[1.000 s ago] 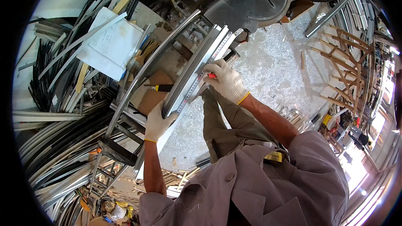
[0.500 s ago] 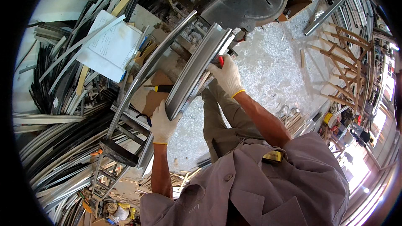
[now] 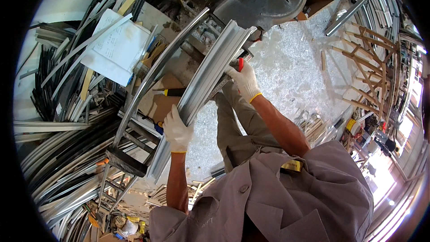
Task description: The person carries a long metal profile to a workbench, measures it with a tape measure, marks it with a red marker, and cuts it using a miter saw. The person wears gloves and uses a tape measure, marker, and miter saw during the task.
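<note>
A long silver-grey metal profile with grooves along its length slants across the metal rails in front of me. My left hand, in a white knitted glove with a yellow cuff, grips its near lower end. Further up, my right hand, gloved the same way, is closed at the profile's right side around a small red-ended object; most of that is hidden by the fingers. A narrow strip with fine marks shows under the profile's right edge, close to the right hand.
A curved shiny rail runs left of the profile. Beyond it lie a sheet of written paper and a black-and-yellow handled tool. Bundles of strips fill the left. A grey machine cover stands ahead, a wooden rack right.
The profile has rolled, so its grooved face shows more broadly. My left hand has shifted slightly right at its near end, and the red-ended object has moved slightly right with my right hand.
</note>
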